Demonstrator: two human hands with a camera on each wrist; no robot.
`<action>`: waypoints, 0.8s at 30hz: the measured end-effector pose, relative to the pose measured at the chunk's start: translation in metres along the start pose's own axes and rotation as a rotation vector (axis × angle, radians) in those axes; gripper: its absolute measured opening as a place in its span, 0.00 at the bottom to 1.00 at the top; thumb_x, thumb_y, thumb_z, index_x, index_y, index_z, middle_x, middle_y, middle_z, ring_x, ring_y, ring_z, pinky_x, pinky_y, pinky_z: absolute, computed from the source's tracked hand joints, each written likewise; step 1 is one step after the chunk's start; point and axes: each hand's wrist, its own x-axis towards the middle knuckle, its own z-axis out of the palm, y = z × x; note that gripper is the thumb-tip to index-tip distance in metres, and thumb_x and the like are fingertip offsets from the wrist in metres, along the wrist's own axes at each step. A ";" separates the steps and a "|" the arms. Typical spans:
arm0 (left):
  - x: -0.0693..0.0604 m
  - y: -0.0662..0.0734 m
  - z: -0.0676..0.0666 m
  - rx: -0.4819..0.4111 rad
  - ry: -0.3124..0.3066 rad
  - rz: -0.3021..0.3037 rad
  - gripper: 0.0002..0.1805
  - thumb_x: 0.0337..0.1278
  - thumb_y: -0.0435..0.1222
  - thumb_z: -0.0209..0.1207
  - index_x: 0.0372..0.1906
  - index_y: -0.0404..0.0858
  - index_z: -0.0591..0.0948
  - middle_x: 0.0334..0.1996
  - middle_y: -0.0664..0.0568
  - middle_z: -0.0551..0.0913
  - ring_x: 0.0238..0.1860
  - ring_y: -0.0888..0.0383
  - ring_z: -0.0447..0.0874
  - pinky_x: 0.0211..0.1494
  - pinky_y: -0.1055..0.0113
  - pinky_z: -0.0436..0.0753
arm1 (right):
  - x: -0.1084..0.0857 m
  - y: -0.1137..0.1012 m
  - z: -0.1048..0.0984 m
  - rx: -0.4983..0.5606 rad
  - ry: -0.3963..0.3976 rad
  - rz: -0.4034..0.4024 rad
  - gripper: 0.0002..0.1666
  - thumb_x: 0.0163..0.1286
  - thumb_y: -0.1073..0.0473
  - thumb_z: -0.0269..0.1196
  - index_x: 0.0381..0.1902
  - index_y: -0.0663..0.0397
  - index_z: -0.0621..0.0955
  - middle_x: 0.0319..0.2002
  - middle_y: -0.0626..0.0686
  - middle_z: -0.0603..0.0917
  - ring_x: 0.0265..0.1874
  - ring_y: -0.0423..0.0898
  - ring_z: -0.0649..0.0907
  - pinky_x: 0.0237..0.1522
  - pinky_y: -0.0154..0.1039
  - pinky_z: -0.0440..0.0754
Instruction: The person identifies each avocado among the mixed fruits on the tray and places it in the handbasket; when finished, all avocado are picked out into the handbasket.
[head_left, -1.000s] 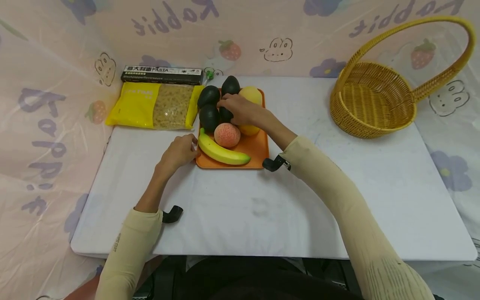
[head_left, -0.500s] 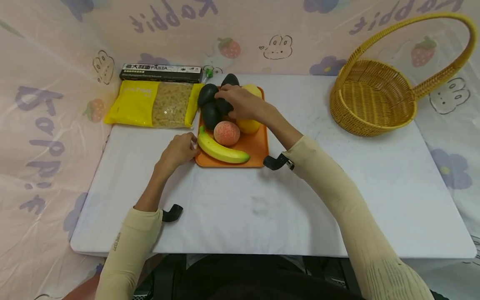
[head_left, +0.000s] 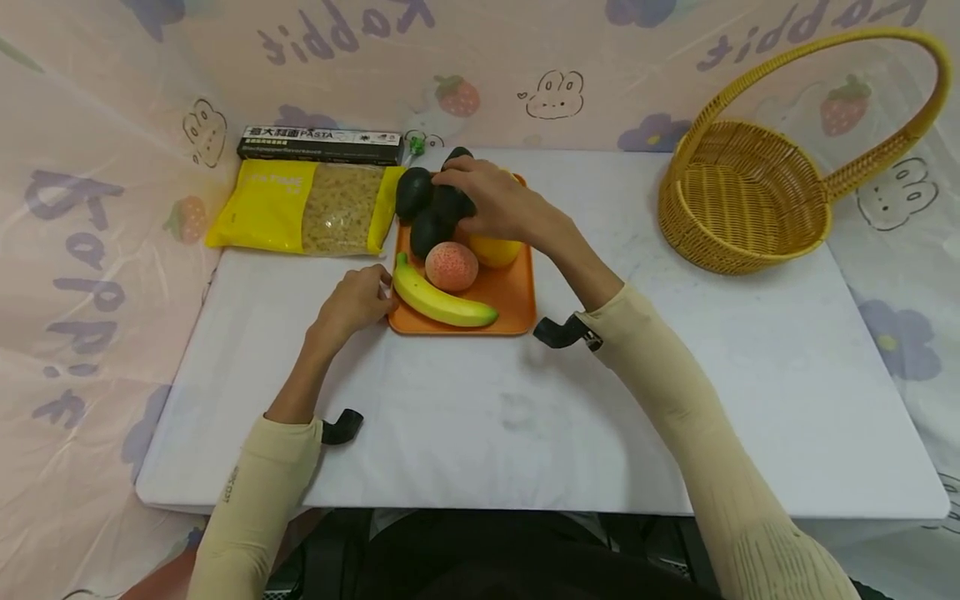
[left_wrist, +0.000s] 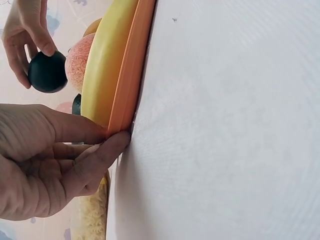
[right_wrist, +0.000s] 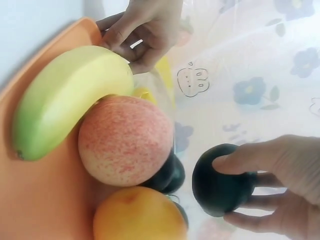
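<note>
My right hand [head_left: 495, 200] holds a dark green avocado [right_wrist: 220, 180] between thumb and fingers, raised above the orange tray [head_left: 517, 304]. In the left wrist view that avocado [left_wrist: 47, 75] hangs from the fingertips, apart from the tray. My left hand [left_wrist: 55, 160] pinches the tray's near-left rim between thumb and fingers. On the tray lie a banana [head_left: 442, 302], a pinkish peach [head_left: 452, 267], a yellow-orange round fruit [right_wrist: 140, 215] and other dark avocados [head_left: 413, 193]. The right hand partly hides the fruit at the tray's back right.
Left of the tray lies a yellow bag of pasta [head_left: 307, 208], with a black pasta box [head_left: 322, 146] behind it. A woven basket [head_left: 738, 254] with a tall handle stands at the table's right back. A printed sheet [head_left: 555, 125] encloses the table.
The right hand has risen from among the fruit, lifting an avocado. A neighbouring avocado has shifted slightly to the right. My left hand stays at the tray rim.
</note>
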 end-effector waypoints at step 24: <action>0.000 -0.003 0.000 -0.012 -0.027 0.000 0.24 0.69 0.35 0.60 0.65 0.28 0.73 0.35 0.40 0.85 0.33 0.50 0.81 0.33 0.68 0.77 | -0.089 0.031 -0.035 -0.005 0.328 -0.008 0.34 0.62 0.70 0.72 0.67 0.59 0.77 0.73 0.65 0.73 0.70 0.65 0.76 0.73 0.57 0.74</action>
